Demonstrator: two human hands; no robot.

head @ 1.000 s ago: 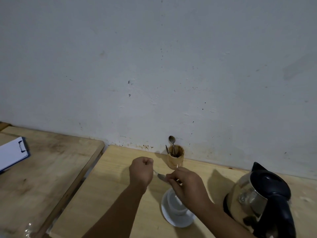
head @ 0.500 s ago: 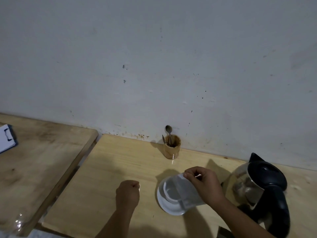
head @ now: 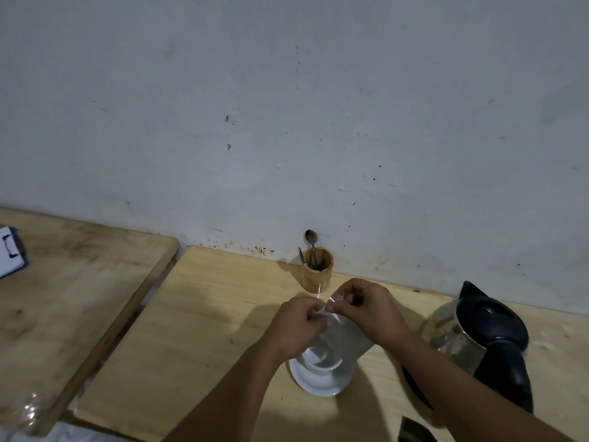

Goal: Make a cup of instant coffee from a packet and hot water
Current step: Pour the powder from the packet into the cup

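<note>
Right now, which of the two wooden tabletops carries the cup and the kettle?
The lighter tabletop beside the hands carries the cup on its saucer and the kettle. The darker one to its left holds only a clipboard.

A pale, silvery foil coffee packet [head: 342, 338] hangs upright, pinched at its top edge, its body drooping below the grip. Directly under that pinch a small white ceramic cup [head: 320, 362] stands upright on a round white saucer [head: 318, 382]. Right of the grip sits a shiny steel kettle with black lid and handle [head: 478, 342].
</note>
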